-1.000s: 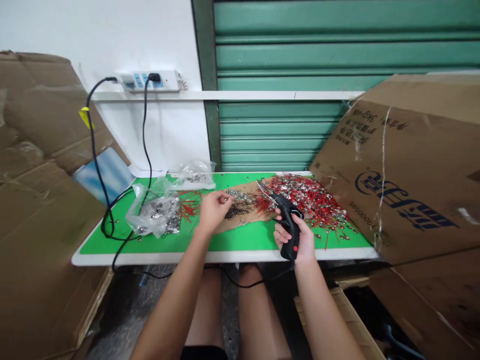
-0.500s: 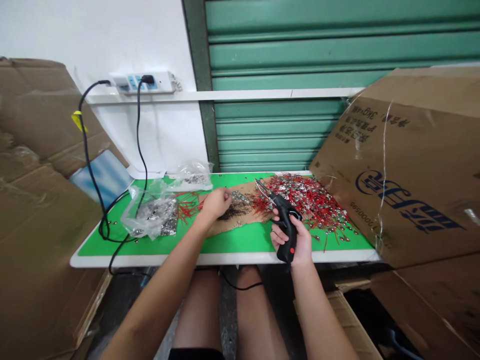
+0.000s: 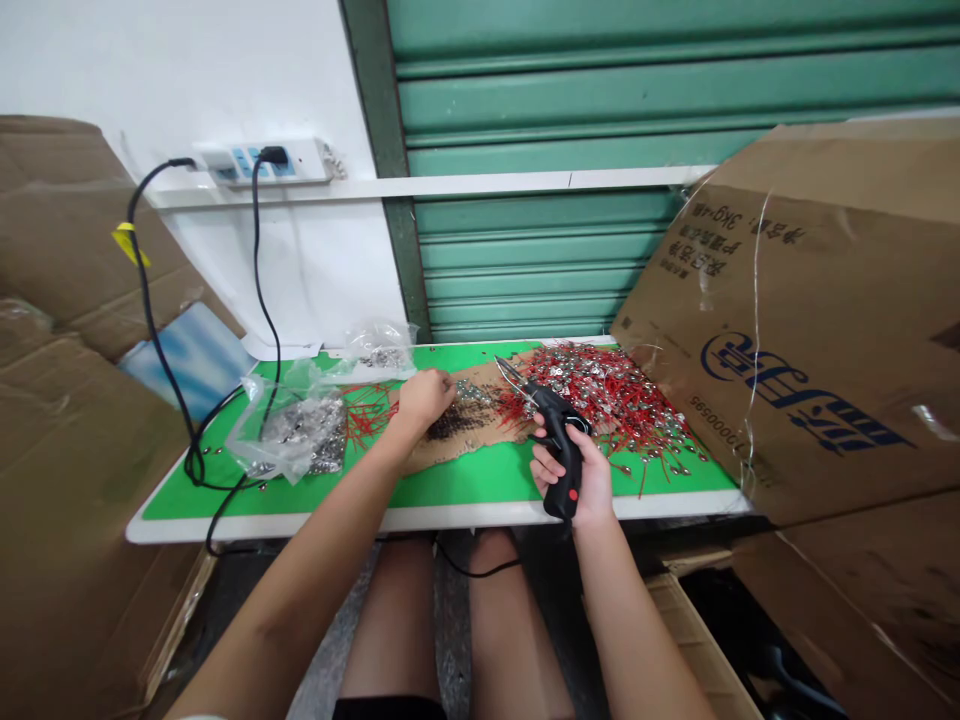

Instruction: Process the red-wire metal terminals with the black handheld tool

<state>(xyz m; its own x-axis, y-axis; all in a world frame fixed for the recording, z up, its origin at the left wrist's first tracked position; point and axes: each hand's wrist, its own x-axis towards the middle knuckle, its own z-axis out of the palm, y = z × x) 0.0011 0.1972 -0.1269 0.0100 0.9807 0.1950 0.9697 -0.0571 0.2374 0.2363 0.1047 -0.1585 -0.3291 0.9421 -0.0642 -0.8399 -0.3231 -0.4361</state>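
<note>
My right hand (image 3: 594,480) is wrapped round the grip of a black soldering gun (image 3: 561,440). Its metal tip points up and to the left, over the brown cardboard sheet (image 3: 442,452). My left hand (image 3: 426,398) rests at the left part of that cardboard, fingers bent and pressed together; what they hold, if anything, is hidden. Just right of these fingers lie small metal pieces (image 3: 474,392) on the dark-marked board. A big heap of red wires with silver metal ends (image 3: 600,385) covers the right side. Loose red wires (image 3: 366,418) lie left of my left hand.
A clear plastic bag of small metal parts (image 3: 304,435) sits on the green mat (image 3: 187,500), a second bag (image 3: 382,350) behind it. Black cables hang from the power strip (image 3: 262,160). Large cardboard boxes (image 3: 787,300) wall both sides; a green shutter (image 3: 525,240) stands behind.
The view has shifted a little, so the table sits slightly further left. My left hand has turned slightly over the cardboard. My right hand keeps its hold on the soldering gun.
</note>
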